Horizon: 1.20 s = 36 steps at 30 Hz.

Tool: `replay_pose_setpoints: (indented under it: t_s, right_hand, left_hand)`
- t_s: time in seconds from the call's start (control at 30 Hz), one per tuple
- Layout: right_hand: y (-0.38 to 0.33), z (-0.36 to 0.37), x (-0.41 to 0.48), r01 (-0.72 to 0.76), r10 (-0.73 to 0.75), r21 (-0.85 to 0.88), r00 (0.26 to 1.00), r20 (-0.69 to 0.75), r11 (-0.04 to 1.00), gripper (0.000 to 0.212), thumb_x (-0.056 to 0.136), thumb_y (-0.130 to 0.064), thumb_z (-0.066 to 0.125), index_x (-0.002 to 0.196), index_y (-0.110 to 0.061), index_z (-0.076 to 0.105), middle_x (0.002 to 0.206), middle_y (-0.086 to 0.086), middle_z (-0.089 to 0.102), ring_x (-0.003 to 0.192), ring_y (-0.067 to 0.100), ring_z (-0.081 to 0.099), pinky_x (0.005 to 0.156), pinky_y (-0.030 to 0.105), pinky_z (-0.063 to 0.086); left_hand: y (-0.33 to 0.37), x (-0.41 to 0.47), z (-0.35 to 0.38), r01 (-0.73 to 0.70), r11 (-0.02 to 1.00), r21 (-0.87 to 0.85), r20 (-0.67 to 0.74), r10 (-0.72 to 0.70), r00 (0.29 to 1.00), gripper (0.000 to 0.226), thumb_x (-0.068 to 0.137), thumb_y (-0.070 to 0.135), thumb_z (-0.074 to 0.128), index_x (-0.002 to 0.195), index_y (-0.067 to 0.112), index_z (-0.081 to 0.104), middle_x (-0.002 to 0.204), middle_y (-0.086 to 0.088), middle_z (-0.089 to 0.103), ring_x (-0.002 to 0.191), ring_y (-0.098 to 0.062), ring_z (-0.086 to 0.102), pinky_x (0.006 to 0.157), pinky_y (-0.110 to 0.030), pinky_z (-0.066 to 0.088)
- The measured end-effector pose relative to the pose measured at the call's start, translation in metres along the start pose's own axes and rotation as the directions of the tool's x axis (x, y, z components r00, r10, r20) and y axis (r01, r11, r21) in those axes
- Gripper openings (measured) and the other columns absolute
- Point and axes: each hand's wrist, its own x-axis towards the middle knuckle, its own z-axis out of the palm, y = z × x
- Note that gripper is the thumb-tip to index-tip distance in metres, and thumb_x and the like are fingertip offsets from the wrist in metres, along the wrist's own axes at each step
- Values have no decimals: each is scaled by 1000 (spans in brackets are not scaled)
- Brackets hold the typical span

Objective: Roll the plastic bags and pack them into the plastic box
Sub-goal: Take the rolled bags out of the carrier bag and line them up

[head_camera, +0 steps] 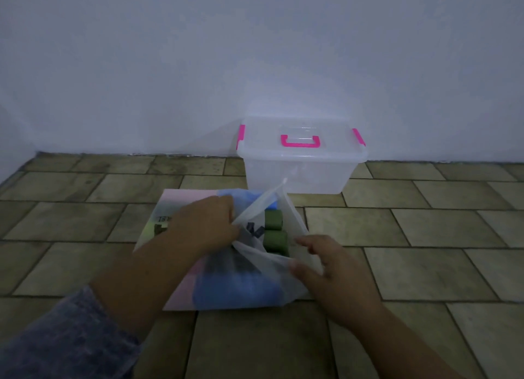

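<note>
Bag (243, 276), translucent, flat on floor, long axis toward lidded box (300, 163); left hand (204, 223) and right hand (320, 265) each pinching mouth edge; two green rolls (274, 231) inside.

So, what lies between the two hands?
In the head view, the translucent bag with two green rolls inside lies between the left hand and the right hand.

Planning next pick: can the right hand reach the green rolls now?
Probably yes: the bag is held open and the green rolls lie uncovered beside the right hand, which must release the bag edge.
</note>
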Motion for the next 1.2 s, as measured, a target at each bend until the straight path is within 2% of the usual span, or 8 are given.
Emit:
replay_pose_setpoints:
  t_s: [0.13, 0.27, 0.37, 0.5, 0.6, 0.7, 0.9, 1.2]
  right_hand:
    - [-24, 16, -22, 280, -256, -79, 938, 233, 957, 40, 82, -48, 56, 121, -37, 57, 124, -16, 52, 112, 2, 46, 89, 13, 32]
    - [-28, 17, -29, 369, -334, -64, 892, 304, 927, 29, 82, -37, 57, 106, -26, 69, 116, -6, 61, 109, 11, 50, 93, 18, 34]
    - [-23, 3, -18, 222, -229, 61, 905, 358, 973, 16, 77, -34, 55, 88, -30, 67, 96, -11, 67, 90, 1, 57, 80, 21, 47]
    - [-7, -3, 18, -128, 95, 172, 978, 187, 977, 17, 80, -29, 62, 92, -41, 60, 92, -16, 65, 80, -4, 58, 61, 12, 45]
    - [-1, 4, 49, -292, 231, 219, 936, 265, 931, 37, 81, -27, 64, 118, -29, 57, 115, -6, 62, 100, 11, 59, 84, 30, 50]
    - [-5, 15, 63, -346, 254, 234, 902, 348, 909, 35, 80, -29, 66, 113, -23, 57, 112, 2, 65, 101, 21, 62, 93, 42, 50]
    - [-1, 21, 65, -370, 275, 279, 904, 326, 886, 18, 70, -38, 74, 80, -27, 64, 89, -4, 71, 84, 15, 67, 84, 41, 55]
    - [2, 23, 60, -340, 266, 228, 915, 302, 912, 29, 67, -48, 71, 80, -25, 59, 80, -4, 67, 75, 12, 64, 64, 30, 52]
  left_hand:
    - [-1, 12, 19, -273, 954, 127, -117, 288, 951, 77, 76, 26, 62, 137, 45, 18, 152, 5, 21, 137, -22, 26, 108, -57, 28]
    - [7, 14, 45, -359, 916, 177, -22, 368, 929, 65, 87, 54, 31, 146, 41, 6, 157, 17, -10, 146, -17, -7, 108, -69, 1]
    - [-11, 14, 55, -315, 919, 238, 16, 321, 947, 86, 73, 80, 21, 143, 44, -12, 155, 13, -23, 145, -23, -15, 105, -70, 1]
    - [-33, 10, 59, -224, 962, 155, 66, 216, 974, 85, 68, 90, 16, 126, 57, -37, 148, 14, -34, 143, -25, -20, 104, -71, 2]
    - [-31, 4, 69, -201, 977, 77, 0, 201, 979, 79, 67, 90, 12, 117, 61, -42, 148, 14, -33, 144, -25, -17, 106, -68, -1]
    - [-27, -2, 80, -178, 983, 37, -105, 181, 978, 77, 69, 87, 9, 124, 60, -37, 154, 12, -25, 144, -22, -13, 108, -64, -5]
    - [-25, -5, 86, -168, 986, 5, -171, 167, 971, 75, 71, 85, 10, 127, 59, -33, 156, 13, -21, 142, -14, -17, 108, -58, -12]
    - [-24, -8, 84, -167, 986, 2, -183, 165, 969, 75, 73, 83, 11, 130, 57, -30, 156, 14, -19, 142, -14, -18, 109, -57, -12]
